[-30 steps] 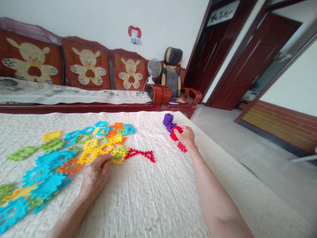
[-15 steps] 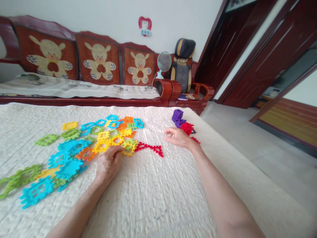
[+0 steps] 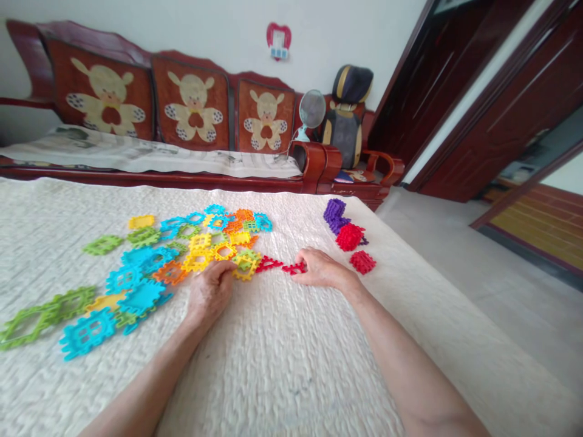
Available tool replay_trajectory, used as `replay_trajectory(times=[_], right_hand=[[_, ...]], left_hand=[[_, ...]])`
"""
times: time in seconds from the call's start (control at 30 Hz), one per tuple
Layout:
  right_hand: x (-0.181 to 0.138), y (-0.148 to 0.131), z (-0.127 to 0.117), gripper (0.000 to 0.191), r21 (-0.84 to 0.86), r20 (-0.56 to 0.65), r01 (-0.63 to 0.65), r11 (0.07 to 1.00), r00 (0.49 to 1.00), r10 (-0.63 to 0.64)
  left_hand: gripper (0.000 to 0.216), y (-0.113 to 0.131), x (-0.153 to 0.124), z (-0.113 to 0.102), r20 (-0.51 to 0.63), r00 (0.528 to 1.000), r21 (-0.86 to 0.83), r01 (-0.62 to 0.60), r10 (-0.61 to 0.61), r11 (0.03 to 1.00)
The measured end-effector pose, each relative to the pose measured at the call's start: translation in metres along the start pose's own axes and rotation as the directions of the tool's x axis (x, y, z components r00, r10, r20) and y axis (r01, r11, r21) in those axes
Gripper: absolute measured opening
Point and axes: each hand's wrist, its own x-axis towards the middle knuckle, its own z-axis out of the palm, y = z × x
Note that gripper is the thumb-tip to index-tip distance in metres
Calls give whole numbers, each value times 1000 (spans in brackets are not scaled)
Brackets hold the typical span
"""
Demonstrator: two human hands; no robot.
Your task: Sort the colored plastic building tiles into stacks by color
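My right hand (image 3: 321, 271) rests on the white quilted cover (image 3: 282, 358) with its fingers closed on the right end of a pair of joined red triangle tiles (image 3: 273, 264). My left hand (image 3: 210, 292) lies curled, knuckles up, at the near edge of a spread of flat plastic interlocking tiles (image 3: 182, 255) in blue, green, yellow and orange; its fingertips touch a yellow-green tile (image 3: 246, 263), and whether they grip anything is hidden. To the right of my right hand stand a red stack (image 3: 349, 237), a smaller red stack (image 3: 363, 261) and a purple stack (image 3: 334, 213).
Loose green and blue tiles (image 3: 68, 315) reach toward the left. A wooden sofa (image 3: 182, 139) with bear cushions runs along the wall behind, with a small fan (image 3: 311, 112) and a massage cushion (image 3: 347, 115) at its right end. Dark wooden doors (image 3: 478, 103) stand at the right.
My right hand left the red stack and moved left onto the red triangle tiles, closing on their right end. The view shifted; my left hand stayed at the yellow tiles.
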Motion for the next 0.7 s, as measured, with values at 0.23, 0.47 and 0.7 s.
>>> replay_trajectory(times=[0.23, 0.47, 0.7], right_hand=[[4, 6, -6, 12, 46, -116, -118, 992, 986, 123], [3, 1, -1, 18, -140, -202, -188, 972, 966, 158], [3, 4, -5, 14, 97, -126, -74, 993, 988, 86]], left_hand=[[34, 1, 0, -1, -5, 1000, -6, 7, -7, 1000], [34, 0, 0, 0, -3, 1000, -2, -7, 7, 1000], [33, -1, 0, 0, -16, 1000, -9, -11, 11, 1000]])
